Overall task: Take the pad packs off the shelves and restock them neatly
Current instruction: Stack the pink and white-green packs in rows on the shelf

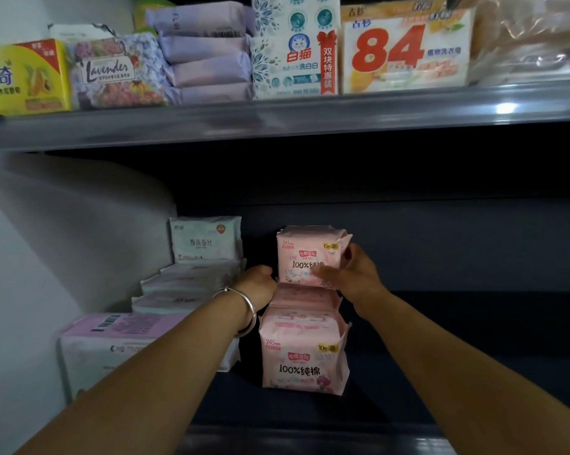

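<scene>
An upright pink plastic pad pack point(305, 256) printed "100%" is held at the back of the dark lower shelf point(441, 372), gripped on its right side by the right hand point(349, 274), whose fingers point(323, 274) are curled over its front. The left hand point(259, 284), a silver bangle point(244, 310) on its wrist, is pressed against the pack's left edge; its finger state cannot be told. More matching pink packs point(305, 353) are lined up in front. White and lilac pad packs point(191, 277) are stacked to the left.
</scene>
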